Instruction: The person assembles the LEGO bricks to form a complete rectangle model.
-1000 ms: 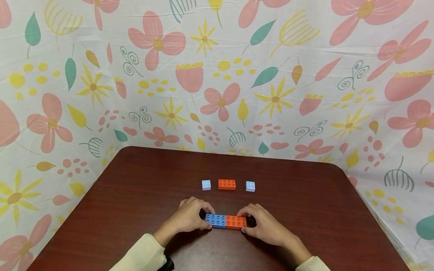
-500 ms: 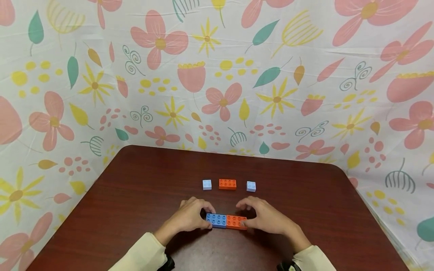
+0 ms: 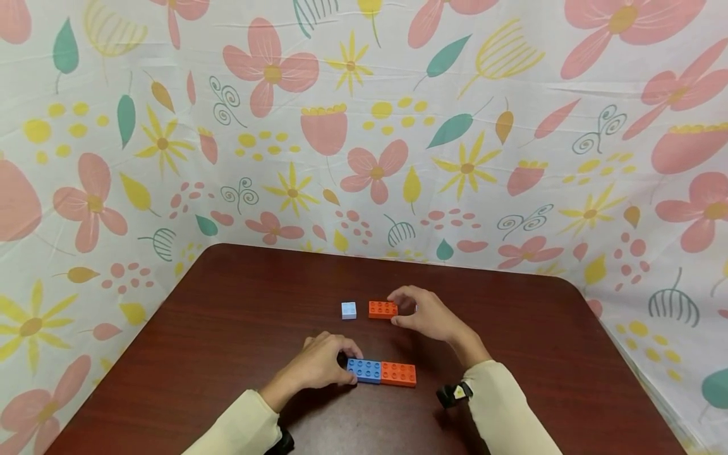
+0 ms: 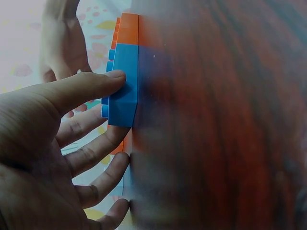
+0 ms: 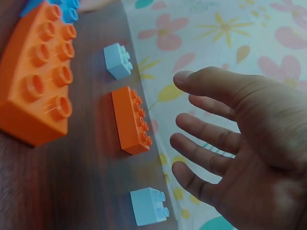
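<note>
My left hand [image 3: 324, 363] pinches the left end of a blue toy building brick [image 3: 364, 371]. Its thumb [image 4: 115, 79] lies along the brick's near side. An orange brick [image 3: 399, 374] stands end to end with the blue one, flat on the table. My right hand [image 3: 429, 316] hovers over the back row with fingers loosely bent, holding nothing. Nearest to it is a second orange brick [image 3: 382, 309]; the right wrist view shows space between fingers and bricks. Left of that sits a small pale blue brick [image 3: 349, 310]. Another small pale blue brick [image 5: 149, 206] is mostly hidden behind my right hand in the head view.
The dark reddish-brown table [image 3: 239, 297] has rounded far corners. A white cloth [image 3: 318, 208] with printed flowers and leaves hangs behind it and along the sides. A black band [image 3: 454, 395] is on my right wrist.
My right hand has let go of the front orange brick and moved away from me to the back row. My left hand has stayed on the blue brick.
</note>
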